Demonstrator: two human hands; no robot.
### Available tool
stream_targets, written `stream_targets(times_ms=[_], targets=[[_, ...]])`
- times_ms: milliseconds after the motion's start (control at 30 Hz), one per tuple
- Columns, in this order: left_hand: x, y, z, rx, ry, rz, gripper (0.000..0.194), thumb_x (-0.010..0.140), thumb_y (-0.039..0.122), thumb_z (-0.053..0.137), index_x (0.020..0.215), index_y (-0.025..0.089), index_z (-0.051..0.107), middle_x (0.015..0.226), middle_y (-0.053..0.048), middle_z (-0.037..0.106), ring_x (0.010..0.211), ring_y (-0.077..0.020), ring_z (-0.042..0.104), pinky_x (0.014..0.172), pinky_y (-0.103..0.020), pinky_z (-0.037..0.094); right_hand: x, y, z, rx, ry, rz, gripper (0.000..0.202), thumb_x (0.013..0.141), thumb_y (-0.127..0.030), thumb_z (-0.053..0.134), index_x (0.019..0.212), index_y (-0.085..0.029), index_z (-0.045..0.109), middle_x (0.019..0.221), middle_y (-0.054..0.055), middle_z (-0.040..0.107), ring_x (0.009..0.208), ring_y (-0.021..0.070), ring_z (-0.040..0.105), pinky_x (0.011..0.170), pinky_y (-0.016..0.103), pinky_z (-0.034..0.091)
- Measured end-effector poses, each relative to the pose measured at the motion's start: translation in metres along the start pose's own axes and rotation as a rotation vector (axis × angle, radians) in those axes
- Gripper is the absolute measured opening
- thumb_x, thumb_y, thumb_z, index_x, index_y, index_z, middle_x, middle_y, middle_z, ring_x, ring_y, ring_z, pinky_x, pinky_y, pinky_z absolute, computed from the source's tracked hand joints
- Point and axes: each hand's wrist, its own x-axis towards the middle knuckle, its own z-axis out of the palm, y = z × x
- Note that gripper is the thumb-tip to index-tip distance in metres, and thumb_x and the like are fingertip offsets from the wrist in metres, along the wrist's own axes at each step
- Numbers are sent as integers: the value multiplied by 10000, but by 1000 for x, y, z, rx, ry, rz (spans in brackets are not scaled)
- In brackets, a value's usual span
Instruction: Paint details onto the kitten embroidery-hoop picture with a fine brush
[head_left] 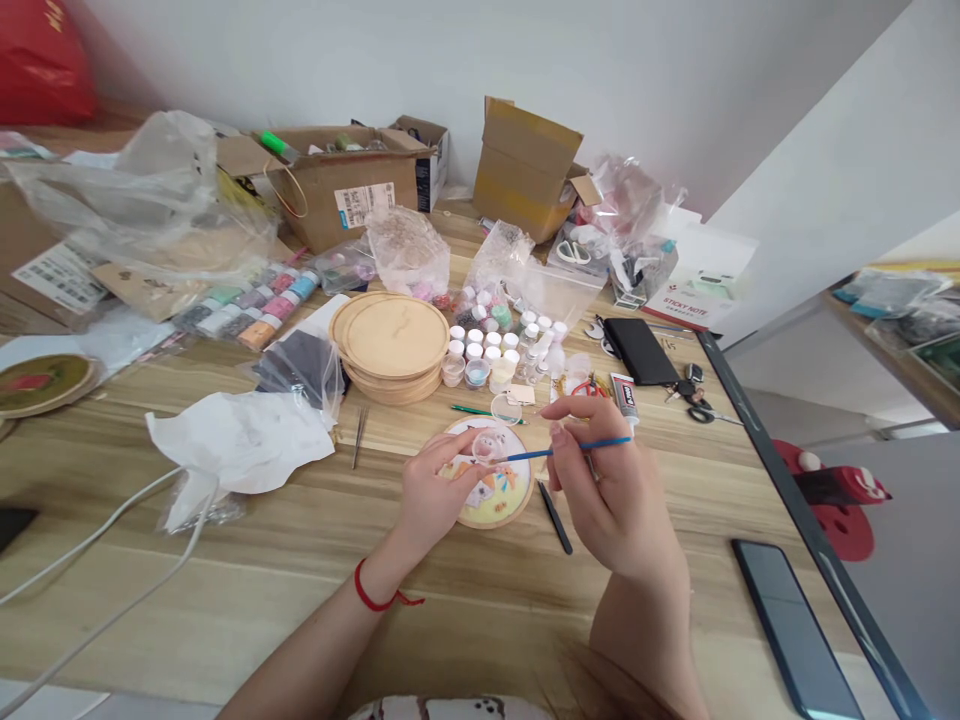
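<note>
My left hand [442, 480] grips a small clear plastic cup [490, 445] between thumb and fingers, over a round decorated wooden disc [504, 512] with a colourful picture on it. In my right hand [600, 480] is a thin blue paintbrush [570, 450], pinched between thumb and fingers. Its tip points left and reaches the cup; whether it touches what is inside cannot be made out. Just beyond the disc lie a clear round lid [506, 407] and a green pencil [471, 410]. A black pen-like tool [555, 518] rests beside the disc, below my right hand.
Stacked wooden discs [397, 335] stand behind my left hand, with tweezers [359, 438] nearby. Several small white-capped jars [491, 340] cluster at the middle. A glue tube [624, 397], black wallet [640, 350] and phone [795, 625] lie rightward. Cardboard boxes [352, 185] line the wall.
</note>
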Motion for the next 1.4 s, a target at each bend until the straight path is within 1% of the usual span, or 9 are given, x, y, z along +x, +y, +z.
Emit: stream_targets(times_ms=[233, 433, 633, 767, 933, 1100, 1233, 1300, 1400], targets=[[0, -5, 2, -4, 17, 31, 309, 723, 239, 773, 1031, 223, 757, 961, -47, 747, 882, -201, 683, 862, -340, 558, 7, 1, 11, -6, -77, 10, 168, 992, -242, 367, 1116, -207, 474, 616, -49, 610, 484, 119, 566, 503, 249, 391], [0, -6, 2, 14, 11, 38, 327, 736, 228, 768, 1062, 231, 749, 951, -37, 744, 862, -187, 683, 833, -318, 562, 9, 2, 11, -60, 8, 35, 163, 993, -277, 390, 1096, -222, 504, 659, -33, 663, 485, 121, 601, 496, 239, 406], [0, -5, 1, -3, 11, 61, 344, 726, 182, 770, 1066, 233, 750, 941, -30, 748, 874, -186, 681, 856, -317, 553, 9, 3, 10, 0, 44, -6, 150, 997, -275, 390, 1093, -232, 497, 642, -38, 644, 525, 124, 616, 525, 234, 433], [0, -7, 1, -7, 16, 56, 337, 719, 180, 782, 1052, 222, 753, 937, -33, 745, 856, -181, 679, 842, -309, 551, 9, 2, 9, -51, -20, 25, 163, 999, -259, 384, 1105, -219, 502, 671, -29, 654, 491, 110, 583, 517, 233, 414], [1, -7, 2, -31, 14, 27, 345, 705, 212, 808, 1046, 204, 755, 950, -41, 743, 887, -193, 684, 859, -315, 546, 5, 4, 6, -25, -103, -12, 162, 1002, -265, 375, 1079, -208, 507, 699, -26, 645, 479, 96, 542, 526, 233, 406], [1, -5, 2, -41, 19, 12, 338, 700, 245, 814, 1032, 211, 762, 980, -49, 747, 903, -204, 683, 856, -319, 543, 0, 5, 3, 29, -61, 11, 149, 1006, -270, 375, 1077, -219, 497, 621, -48, 597, 514, 113, 574, 513, 227, 392], [1, -6, 1, -42, 20, 3, 338, 702, 237, 806, 1037, 214, 761, 972, -45, 745, 899, -202, 681, 861, -317, 536, 3, 3, 5, -35, -73, 2, 141, 996, -251, 385, 1065, -218, 503, 592, -55, 608, 468, 103, 542, 487, 218, 373], [2, -6, 0, -35, 18, 8, 332, 707, 220, 795, 1037, 218, 761, 932, -34, 742, 870, -193, 679, 846, -310, 536, 6, 3, 8, -54, -68, 12, 144, 996, -243, 386, 1076, -215, 502, 608, -54, 629, 456, 94, 539, 490, 210, 382], [2, -4, -1, -21, 16, 24, 325, 709, 186, 779, 1030, 228, 761, 918, -22, 741, 872, -187, 674, 836, -296, 531, 9, 4, 10, -37, -11, 17, 145, 1000, -238, 390, 1100, -220, 494, 644, -54, 654, 459, 83, 553, 496, 195, 397]])
